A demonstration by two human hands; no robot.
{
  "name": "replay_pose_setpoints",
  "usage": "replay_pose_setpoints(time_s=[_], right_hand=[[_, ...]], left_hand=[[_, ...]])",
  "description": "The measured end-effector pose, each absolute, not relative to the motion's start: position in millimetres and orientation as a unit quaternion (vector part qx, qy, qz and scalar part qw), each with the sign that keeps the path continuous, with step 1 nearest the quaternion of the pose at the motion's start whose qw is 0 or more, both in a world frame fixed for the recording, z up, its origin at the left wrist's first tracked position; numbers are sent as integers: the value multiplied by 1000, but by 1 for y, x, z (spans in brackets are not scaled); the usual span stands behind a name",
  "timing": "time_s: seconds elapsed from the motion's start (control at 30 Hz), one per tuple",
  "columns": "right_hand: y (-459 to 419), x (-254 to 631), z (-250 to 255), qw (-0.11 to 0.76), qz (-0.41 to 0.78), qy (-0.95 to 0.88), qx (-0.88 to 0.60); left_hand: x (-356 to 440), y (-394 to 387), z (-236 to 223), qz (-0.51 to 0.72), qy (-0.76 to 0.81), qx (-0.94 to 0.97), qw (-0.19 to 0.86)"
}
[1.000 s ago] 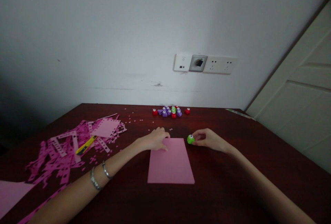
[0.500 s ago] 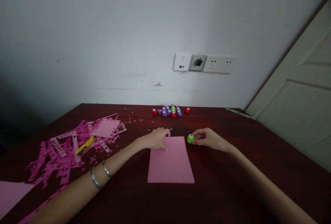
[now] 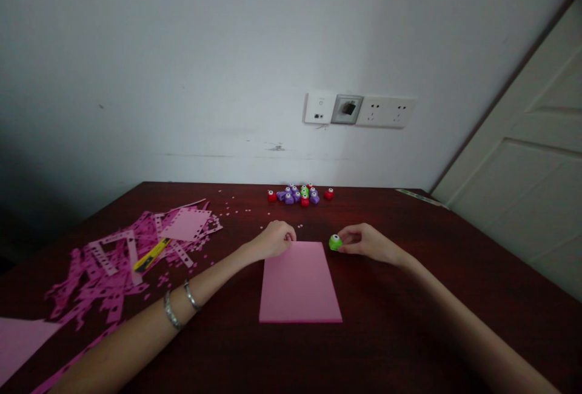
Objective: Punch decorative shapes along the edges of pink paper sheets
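A pink sheet of paper [image 3: 300, 285] lies flat on the dark red-brown table in front of me, perhaps several sheets stacked. At its far left corner my left hand [image 3: 275, 239] is closed, fingers curled in over the edge; the fingertips and thumb are mostly hidden. To the right of the sheet, my right hand [image 3: 364, 242] holds a small green craft punch [image 3: 335, 243] with a white top between thumb and fingers. That punch is just off the sheet's far right corner.
Red, purple and green craft punches [image 3: 297, 196] cluster near the wall. Leftward lies a heap of punched pink paper scraps [image 3: 113, 267] with a yellow cutter knife [image 3: 152, 256] on it. Another pink sheet [image 3: 20, 342] is at the near left. Sockets [image 3: 382, 111] are on the wall.
My left hand has gone from spread fingers with the thumb over the sheet to curled fingers at its far edge. My right hand and the green punch stay nearly still.
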State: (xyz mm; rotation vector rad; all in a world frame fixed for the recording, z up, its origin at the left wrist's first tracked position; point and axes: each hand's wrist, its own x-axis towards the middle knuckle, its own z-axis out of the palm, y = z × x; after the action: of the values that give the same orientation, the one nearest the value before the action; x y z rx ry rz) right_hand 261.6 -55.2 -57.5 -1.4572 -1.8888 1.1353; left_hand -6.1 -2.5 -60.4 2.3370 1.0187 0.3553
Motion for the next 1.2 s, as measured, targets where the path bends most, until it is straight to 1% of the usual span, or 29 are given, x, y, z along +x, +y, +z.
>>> replay_pose_setpoints(time_s=[0.3,0.37,0.5,0.6,0.83,1.2], right_hand=[[-56,261,-55,247,419,-694,-532],[-56,262,-54,246,423,-690,-534],[-56,264,-53,254,446,-676,-529],[-56,265,-53,263,465,-666,-521],[-57,260,-56,283,473,-657,-514],[-57,258,-59,289,482,-656,-503]], left_hand=[[-8,-1,-59,152,381,880,241],[-8,0,-58,159,379,871,270],[-9,4,-55,172,377,829,376],[-10,6,-55,180,370,805,428],[-10,9,-62,186,358,780,478],[-11,12,-66,187,369,767,491]])
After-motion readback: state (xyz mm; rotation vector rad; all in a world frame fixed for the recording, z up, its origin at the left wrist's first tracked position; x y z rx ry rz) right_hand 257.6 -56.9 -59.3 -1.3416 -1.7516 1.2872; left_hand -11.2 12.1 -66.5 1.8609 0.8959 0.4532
